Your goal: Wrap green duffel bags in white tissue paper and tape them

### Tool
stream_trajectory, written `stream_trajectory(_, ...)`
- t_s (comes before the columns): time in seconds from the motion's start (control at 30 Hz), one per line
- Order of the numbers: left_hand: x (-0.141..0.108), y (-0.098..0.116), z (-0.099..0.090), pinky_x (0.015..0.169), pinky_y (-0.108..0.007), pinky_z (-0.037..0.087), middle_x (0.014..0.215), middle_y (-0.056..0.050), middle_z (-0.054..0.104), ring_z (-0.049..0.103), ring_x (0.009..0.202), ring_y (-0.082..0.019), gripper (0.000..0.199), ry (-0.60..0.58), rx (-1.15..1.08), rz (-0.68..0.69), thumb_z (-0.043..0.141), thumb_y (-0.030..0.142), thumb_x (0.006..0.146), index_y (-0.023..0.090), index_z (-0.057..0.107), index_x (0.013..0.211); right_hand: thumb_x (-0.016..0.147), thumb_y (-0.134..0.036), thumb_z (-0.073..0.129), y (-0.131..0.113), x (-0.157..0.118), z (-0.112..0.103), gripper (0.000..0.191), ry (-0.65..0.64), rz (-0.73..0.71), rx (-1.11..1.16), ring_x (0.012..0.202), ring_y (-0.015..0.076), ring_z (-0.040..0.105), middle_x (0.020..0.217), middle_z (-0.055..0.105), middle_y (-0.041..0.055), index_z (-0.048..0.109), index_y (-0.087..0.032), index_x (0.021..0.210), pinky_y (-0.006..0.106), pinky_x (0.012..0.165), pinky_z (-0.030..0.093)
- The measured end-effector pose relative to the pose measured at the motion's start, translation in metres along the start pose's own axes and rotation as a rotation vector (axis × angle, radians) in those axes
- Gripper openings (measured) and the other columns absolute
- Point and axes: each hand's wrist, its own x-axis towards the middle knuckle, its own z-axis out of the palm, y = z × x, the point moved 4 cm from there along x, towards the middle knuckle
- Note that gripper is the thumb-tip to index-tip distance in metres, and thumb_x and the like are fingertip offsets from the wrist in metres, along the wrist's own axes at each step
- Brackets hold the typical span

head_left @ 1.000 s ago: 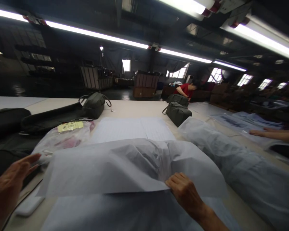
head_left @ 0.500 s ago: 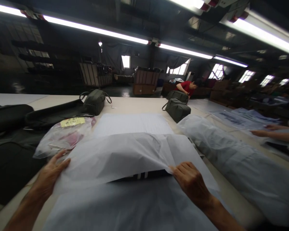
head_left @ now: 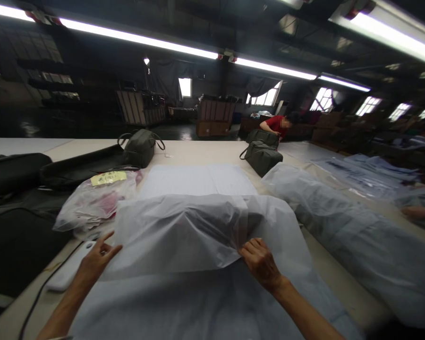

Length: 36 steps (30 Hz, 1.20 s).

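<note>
A translucent white plastic bag [head_left: 152, 250] lies in front of me, its mouth flap folded over toward me. A dark item inside it shows faintly through the film. My right hand [head_left: 262, 262] pinches the flap's near edge, right of the middle. At the flap's left edge is my left hand [head_left: 99, 257], thumb and fingers apart; whether it touches the film I cannot tell. Beside that hand a white phone-like device [head_left: 69, 269] lies on the table, with a dark cable running past it.
To the left are dark green bags [head_left: 17, 236] and a clear bag with a yellow label [head_left: 108, 178]. White sheets [head_left: 198, 179] lie beyond the flap. A long plastic-wrapped bundle [head_left: 347, 241] lies on the right. Across the table are more green bags [head_left: 264, 158] and a person in red [head_left: 278, 123].
My right hand has drawn the flap edge slightly left, and the opening that showed the dark item is now covered. My left hand has shifted right, uncovering the white device.
</note>
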Motion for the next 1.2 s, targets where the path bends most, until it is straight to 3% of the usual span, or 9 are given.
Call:
stream_trajectory(0.1,0.011,0.031,-0.029,0.086,-0.041,0.052,0.117,-0.018,0.063,0.066,0.097,-0.033,0.071,0.175,0.093,0.162,0.045,0.057,0.084,0.009,0.042,0.138,0.092,-0.009,0.053,0.003,-0.005,0.003,0.028,-0.013,0.012,-0.014,0.071,0.0156,0.047,0.066,0.055,0.0001,0.056,-0.019,0.066,0.032,0.077,0.036)
stream_trajectory(0.23,0.012,0.149,-0.065,0.113,-0.05,0.03,0.147,-0.016,0.041,0.037,0.137,-0.037,0.058,0.497,0.166,0.54,0.039,0.042,0.097,0.015,0.031,0.148,0.093,-0.01,0.05,0.005,-0.009,0.0,0.028,-0.064,0.006,-0.038,0.073,0.0156,0.047,0.068,0.055,0.0002,0.056,-0.019,0.068,0.032,0.084,0.037)
stream_trajectory(0.33,-0.005,0.258,-0.028,0.118,-0.046,0.025,0.152,-0.008,0.039,0.031,0.142,-0.027,0.056,0.305,0.21,1.115,0.045,0.035,0.097,0.027,0.029,0.15,0.094,-0.008,0.047,0.006,-0.009,0.002,0.029,-0.086,-0.001,-0.062,0.075,0.0154,0.047,0.069,0.056,0.0001,0.056,-0.019,0.069,0.033,0.089,0.036)
stream_trajectory(0.43,-0.029,0.316,0.041,0.121,-0.05,0.013,0.156,-0.004,0.034,0.024,0.146,-0.025,0.059,0.003,0.351,1.47,0.05,0.043,0.096,0.032,0.028,0.15,0.093,-0.008,0.047,0.007,-0.012,0.004,0.028,-0.1,0.023,-0.073,0.075,0.0154,0.048,0.07,0.056,0.0,0.055,-0.019,0.069,0.034,0.089,0.037)
stream_trajectory(0.6,-0.042,0.316,0.111,0.12,-0.053,0.009,0.159,-0.007,0.028,0.019,0.147,-0.027,0.075,-0.129,0.367,1.573,0.048,0.063,0.091,0.028,0.023,0.152,0.092,-0.01,0.053,0.0,-0.028,-0.009,0.016,-0.099,0.146,-0.022,0.086,0.0171,0.057,0.083,0.065,0.0015,0.063,-0.021,0.085,0.037,0.091,0.04)
stream_trajectory(0.8,-0.038,0.314,0.11,0.12,-0.054,0.008,0.159,-0.008,0.026,0.021,0.146,-0.03,0.08,-0.176,0.343,1.529,0.053,0.064,0.087,0.03,0.022,0.152,0.089,-0.02,0.059,-0.014,-0.039,-0.006,0.045,-0.121,0.198,0.035,0.132,0.0272,0.044,0.135,0.058,0.0098,0.052,-0.022,0.134,0.05,0.112,0.033)
stream_trajectory(0.97,-0.047,0.316,0.11,0.12,-0.058,0.007,0.158,-0.006,0.029,0.023,0.146,-0.03,0.079,-0.159,0.327,1.573,0.063,0.059,0.084,0.034,0.028,0.15,0.087,-0.022,0.062,-0.001,-0.05,0.002,0.033,-0.168,0.275,0.031,0.135,0.0303,0.043,0.134,0.059,0.0102,0.062,-0.023,0.12,0.058,0.115,0.031)
stream_trajectory(1.1,-0.056,0.31,0.118,0.122,-0.055,0.006,0.159,-0.006,0.027,0.02,0.147,-0.027,0.073,-0.182,0.291,1.646,0.061,0.05,0.089,0.032,0.026,0.151,0.092,-0.018,0.053,-0.011,-0.098,-0.04,0.02,-0.087,0.447,0.124,0.104,0.0238,0.064,0.103,0.071,0.009,0.067,-0.021,0.107,0.045,0.095,0.051)
stream_trajectory(1.2,-0.058,0.308,0.123,0.122,-0.056,0.003,0.16,-0.006,0.025,0.016,0.148,-0.027,0.074,-0.218,0.289,1.636,0.061,0.05,0.089,0.031,0.024,0.151,0.092,-0.021,0.055,-0.041,-0.151,-0.061,0.015,-0.216,0.461,0.262,0.092,0.0211,0.068,0.093,0.073,0.0061,0.067,-0.022,0.101,0.038,0.083,0.056)
